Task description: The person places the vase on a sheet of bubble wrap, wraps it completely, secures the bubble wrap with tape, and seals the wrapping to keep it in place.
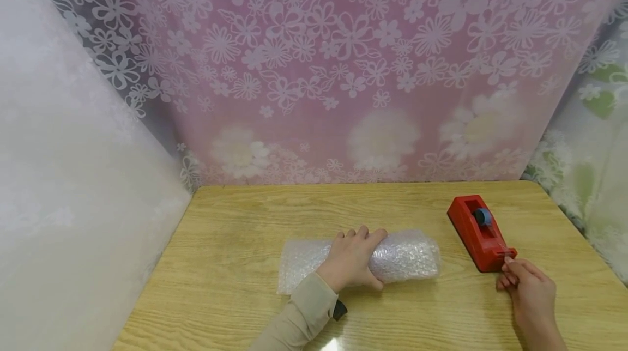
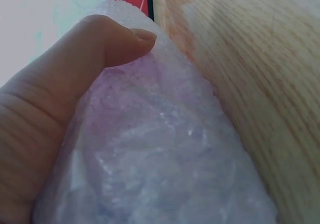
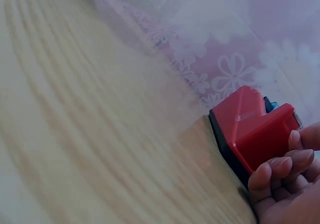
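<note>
A roll of bubble wrap, with a pale purple tint showing inside it, lies crosswise on the table. My left hand holds it near its middle, fingers over the far side and thumb along the near side. In the left wrist view the thumb lies on the crinkled bubble wrap. To the right stands a red tape dispenser with a small blue-cored roll of tape. My right hand pinches the tape's end at the dispenser's toothed front edge, other fingers curled beside it.
The wooden table ends at a pink flowered curtain behind. A pale sheet hangs along the left, and a green-and-white flowered one along the right. A dark band shows at the left wrist.
</note>
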The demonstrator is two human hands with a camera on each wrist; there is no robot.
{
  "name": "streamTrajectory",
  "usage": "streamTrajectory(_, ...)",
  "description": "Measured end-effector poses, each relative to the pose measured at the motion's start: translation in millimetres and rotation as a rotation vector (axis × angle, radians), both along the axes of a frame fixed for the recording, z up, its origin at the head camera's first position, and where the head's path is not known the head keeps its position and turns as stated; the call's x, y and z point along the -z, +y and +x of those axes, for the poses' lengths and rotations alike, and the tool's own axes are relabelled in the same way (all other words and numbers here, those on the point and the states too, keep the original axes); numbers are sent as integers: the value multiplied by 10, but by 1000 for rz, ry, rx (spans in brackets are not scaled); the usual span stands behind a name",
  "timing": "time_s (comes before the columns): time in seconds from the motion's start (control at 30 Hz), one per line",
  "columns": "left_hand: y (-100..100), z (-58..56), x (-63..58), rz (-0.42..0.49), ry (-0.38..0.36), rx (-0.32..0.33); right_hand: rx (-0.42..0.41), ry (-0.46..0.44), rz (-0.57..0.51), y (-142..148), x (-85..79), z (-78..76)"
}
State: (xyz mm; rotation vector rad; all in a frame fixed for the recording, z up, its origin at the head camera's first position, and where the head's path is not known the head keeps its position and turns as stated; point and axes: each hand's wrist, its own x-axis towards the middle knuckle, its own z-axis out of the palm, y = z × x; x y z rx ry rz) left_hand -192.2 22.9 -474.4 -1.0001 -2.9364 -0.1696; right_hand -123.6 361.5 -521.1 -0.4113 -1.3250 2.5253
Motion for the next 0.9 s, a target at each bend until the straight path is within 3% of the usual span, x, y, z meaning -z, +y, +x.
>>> streamTrajectory(0.3, 6, 15, -49, 3, -50, -7, 49, -56, 79, -18, 11, -18)
streamTrajectory(0.9, 0, 18, -44, 2, -34, -8, 167, -236, 212, -113, -60, -48)
